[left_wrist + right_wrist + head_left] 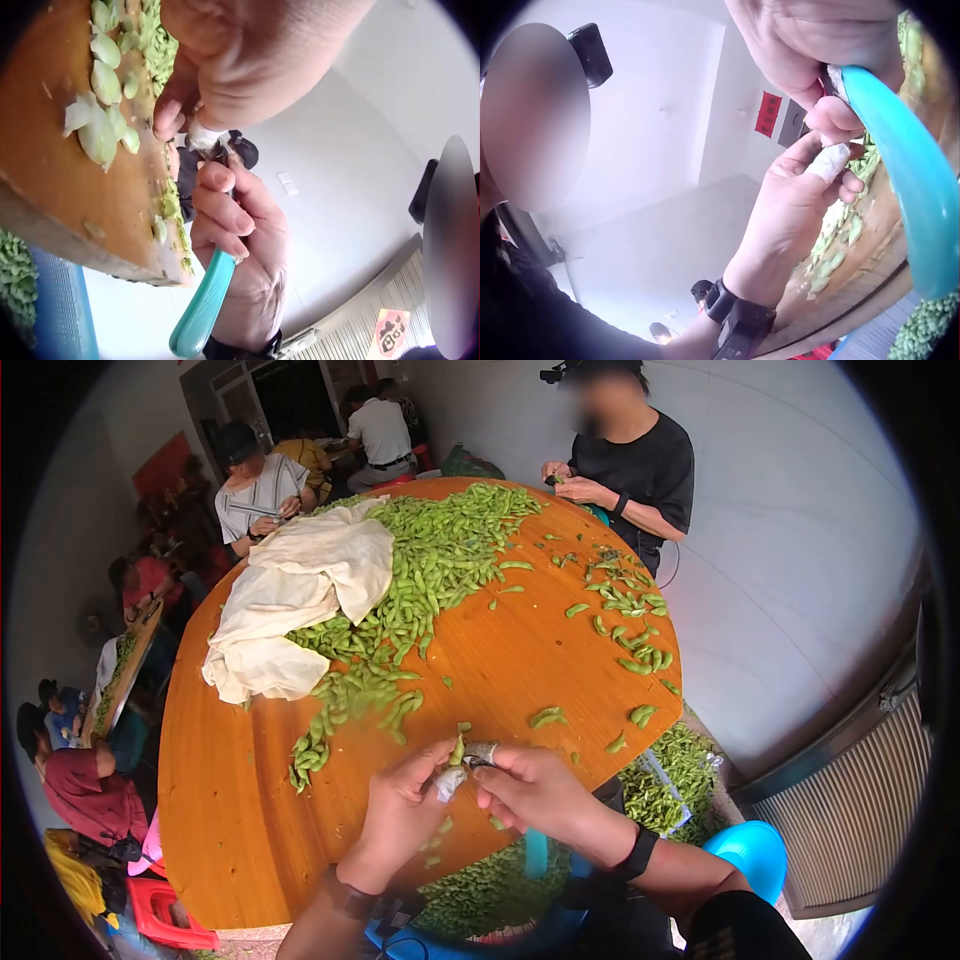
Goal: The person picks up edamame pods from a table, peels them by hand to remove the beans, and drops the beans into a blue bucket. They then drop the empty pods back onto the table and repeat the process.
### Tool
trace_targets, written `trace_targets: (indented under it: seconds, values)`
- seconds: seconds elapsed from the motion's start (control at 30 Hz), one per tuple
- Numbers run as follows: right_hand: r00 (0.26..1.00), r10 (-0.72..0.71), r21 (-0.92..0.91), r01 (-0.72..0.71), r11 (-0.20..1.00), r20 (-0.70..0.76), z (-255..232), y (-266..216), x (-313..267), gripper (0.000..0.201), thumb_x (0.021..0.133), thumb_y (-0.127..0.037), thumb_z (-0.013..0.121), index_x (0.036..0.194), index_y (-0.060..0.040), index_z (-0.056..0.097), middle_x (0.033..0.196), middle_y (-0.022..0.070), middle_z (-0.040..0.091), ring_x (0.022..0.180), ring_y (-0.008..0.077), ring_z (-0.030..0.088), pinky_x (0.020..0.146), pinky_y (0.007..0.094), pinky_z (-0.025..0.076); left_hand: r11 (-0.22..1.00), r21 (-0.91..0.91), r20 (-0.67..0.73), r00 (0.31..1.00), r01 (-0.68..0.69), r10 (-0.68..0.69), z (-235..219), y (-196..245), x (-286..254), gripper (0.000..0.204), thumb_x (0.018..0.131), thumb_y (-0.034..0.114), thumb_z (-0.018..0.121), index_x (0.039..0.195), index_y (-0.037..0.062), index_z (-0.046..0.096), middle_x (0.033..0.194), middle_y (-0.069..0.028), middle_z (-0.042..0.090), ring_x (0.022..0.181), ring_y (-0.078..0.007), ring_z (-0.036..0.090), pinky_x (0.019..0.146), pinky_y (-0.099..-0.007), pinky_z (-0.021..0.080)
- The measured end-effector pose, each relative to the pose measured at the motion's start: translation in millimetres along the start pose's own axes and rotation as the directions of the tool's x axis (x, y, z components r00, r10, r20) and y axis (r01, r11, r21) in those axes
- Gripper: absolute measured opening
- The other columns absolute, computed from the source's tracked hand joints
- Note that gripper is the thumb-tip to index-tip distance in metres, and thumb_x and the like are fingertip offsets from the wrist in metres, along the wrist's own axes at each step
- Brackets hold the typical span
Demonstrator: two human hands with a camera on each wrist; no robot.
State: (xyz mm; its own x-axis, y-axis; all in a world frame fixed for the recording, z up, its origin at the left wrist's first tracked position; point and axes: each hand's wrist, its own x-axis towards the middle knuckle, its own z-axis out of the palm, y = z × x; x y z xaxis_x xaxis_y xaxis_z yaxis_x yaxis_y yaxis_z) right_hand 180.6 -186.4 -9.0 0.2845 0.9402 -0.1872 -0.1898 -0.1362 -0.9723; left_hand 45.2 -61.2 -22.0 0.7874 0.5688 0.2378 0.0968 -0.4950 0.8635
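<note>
Near the front edge of the wooden table, my left hand [400,805] pinches a green soybean pod [457,750] between thumb and fingers. White wrapping [829,163] covers the left thumb. Close against it, my right hand [545,790] grips a tool with a curved teal handle [204,307]; its dark metal end meets the left fingertips, and its kind is hidden by the fingers. A greyish wrap [482,750] is on a right finger. Shelled green beans [105,82] lie on the tabletop beside the hands.
A big heap of pods [440,550] spreads over the round table [520,650], partly under a cream cloth [300,580]. Loose pods [640,650] lie to the right. Below the edge are a container of shelled beans [490,895] and a blue basin [750,855]. Other people [640,470] sit around.
</note>
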Motion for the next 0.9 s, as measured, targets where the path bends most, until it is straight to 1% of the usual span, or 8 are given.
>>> trace_targets:
  seconds: [0.13, 0.43, 0.5, 0.57, 0.73, 0.8, 0.83, 0.9]
  values:
    - [1.0, 0.015, 0.001, -0.015, 1.0, -0.005, 3, 2, -2, 0.015, 0.099, -0.013, 0.049, 0.101, -0.0035, 0.061, 0.072, -0.0018, 0.055, 0.05, 0.0044, 0.047, 0.043, 0.021, 0.036, 0.996, -0.007, -0.014, 0.996, 0.087, -0.087, 4, 5, -6, 0.036, 0.082, -0.009, 0.066, 0.117, 0.0012, 0.063, 0.096, -0.0051, 0.068, 0.078, -0.0069, 0.062, 0.063, -0.021, 0.051]
    - [0.98, -0.181, -0.033, 0.179, 0.983, -0.087, 12, 17, 6, 0.013, 0.098, -0.009, 0.049, 0.103, -0.0059, 0.061, 0.068, -0.0032, 0.052, 0.05, 0.0038, 0.044, 0.044, 0.0214, 0.033, 0.997, 0.022, -0.078, 0.994, -0.075, 0.077, 4, -1, -12, 0.025, 0.085, -0.008, 0.064, 0.108, 0.0006, 0.062, 0.082, -0.0023, 0.062, 0.066, -0.0043, 0.057, 0.054, -0.0207, 0.046]
    - [0.983, -0.163, -0.017, 0.163, 0.987, -0.079, 9, 15, 6, 0.013, 0.098, -0.009, 0.049, 0.103, -0.0066, 0.061, 0.068, -0.0034, 0.052, 0.05, 0.0038, 0.043, 0.043, 0.0212, 0.033, 0.995, -0.102, -0.039, 0.999, -0.013, 0.009, 5, -6, -11, 0.022, 0.088, -0.007, 0.06, 0.109, 0.0012, 0.061, 0.085, -0.0024, 0.064, 0.063, -0.0044, 0.056, 0.053, -0.0204, 0.046]
    - [1.0, -0.003, 0.169, 0.002, 0.986, 0.006, 5, 8, 7, 0.013, 0.098, -0.009, 0.049, 0.103, -0.0073, 0.061, 0.068, -0.0035, 0.053, 0.05, 0.0035, 0.044, 0.043, 0.0212, 0.032, 0.977, -0.206, 0.001, 0.999, 0.05, -0.051, 1, -8, -10, 0.021, 0.09, -0.006, 0.058, 0.109, 0.0014, 0.06, 0.086, -0.0026, 0.064, 0.064, -0.0049, 0.057, 0.054, -0.0204, 0.046]
    - [1.0, -0.013, 0.228, 0.013, 0.974, -0.003, 3, 11, 10, 0.014, 0.098, -0.011, 0.05, 0.105, -0.0063, 0.062, 0.068, -0.0023, 0.055, 0.049, 0.0035, 0.045, 0.043, 0.02, 0.033, 0.909, -0.402, 0.049, 0.994, 0.112, -0.101, 2, -8, -7, 0.023, 0.091, -0.006, 0.054, 0.112, 0.0023, 0.059, 0.088, -0.0041, 0.065, 0.067, -0.0048, 0.059, 0.057, -0.021, 0.048]
    - [0.998, -0.065, 0.199, 0.069, 0.978, -0.025, 7, 14, 10, 0.013, 0.097, -0.009, 0.051, 0.103, -0.0056, 0.062, 0.069, -0.0017, 0.056, 0.048, 0.0035, 0.046, 0.043, 0.0199, 0.035, 0.991, 0.13, -0.003, 1.0, 0.008, -0.008, 3, -4, -8, 0.034, 0.087, -0.008, 0.056, 0.119, 0.0037, 0.058, 0.092, -0.0102, 0.066, 0.074, -0.0148, 0.066, 0.063, -0.0278, 0.052]
    - [0.993, -0.095, 0.094, 0.101, 0.99, -0.069, 9, 15, 9, 0.014, 0.096, -0.009, 0.052, 0.104, -0.0044, 0.063, 0.07, -0.0009, 0.057, 0.049, 0.0039, 0.048, 0.044, 0.0197, 0.037, 0.992, 0.129, -0.003, 1.0, 0.004, -0.003, 2, -3, -8, 0.034, 0.087, -0.008, 0.056, 0.119, 0.0037, 0.058, 0.092, -0.0102, 0.066, 0.074, -0.0148, 0.066, 0.063, -0.0278, 0.052]
    - [0.984, -0.136, -0.02, 0.134, 0.991, -0.113, 11, 13, 10, 0.014, 0.096, -0.008, 0.053, 0.104, -0.0032, 0.063, 0.071, -0.0001, 0.059, 0.049, 0.0043, 0.05, 0.045, 0.0196, 0.039, 0.853, 0.465, -0.026, 0.96, -0.237, 0.28, 1, -1, -7, 0.048, 0.082, -0.009, 0.058, 0.128, 0.0058, 0.055, 0.098, -0.0181, 0.065, 0.082, -0.0299, 0.067, 0.069, -0.0354, 0.054]
